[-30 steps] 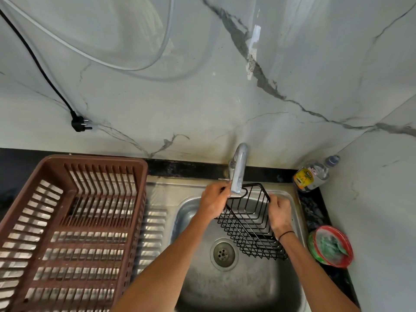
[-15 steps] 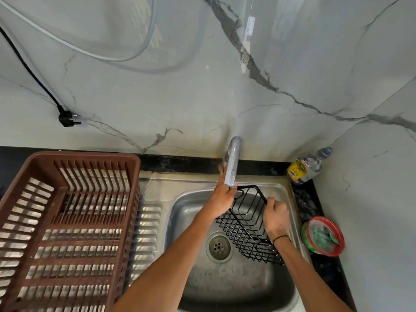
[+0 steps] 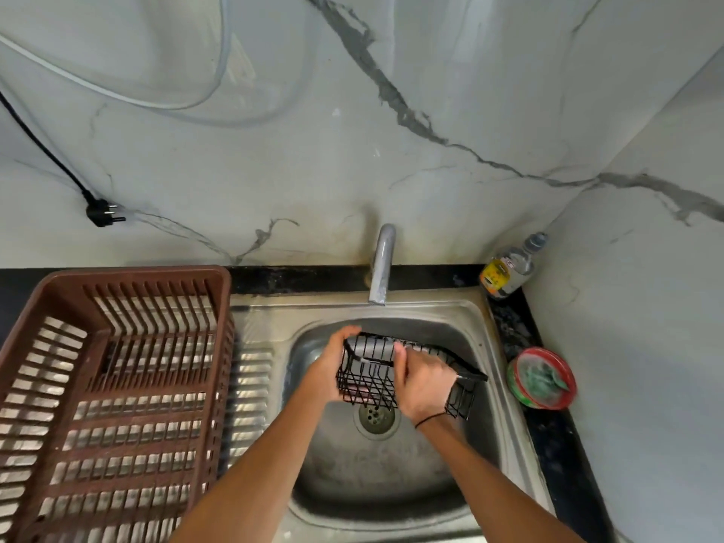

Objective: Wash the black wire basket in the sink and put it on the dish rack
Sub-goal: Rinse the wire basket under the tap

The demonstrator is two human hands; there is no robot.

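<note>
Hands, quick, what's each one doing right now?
Left hand: grips the left end of the black wire basket.
Right hand: holds the basket's front side, fingers curled over the wires.

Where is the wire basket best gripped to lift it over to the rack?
Probably by the rim wire at its two short ends, from either side: the basket lies long across the sink, open top up. The left hand already holds the left end; the rack is left.
</note>
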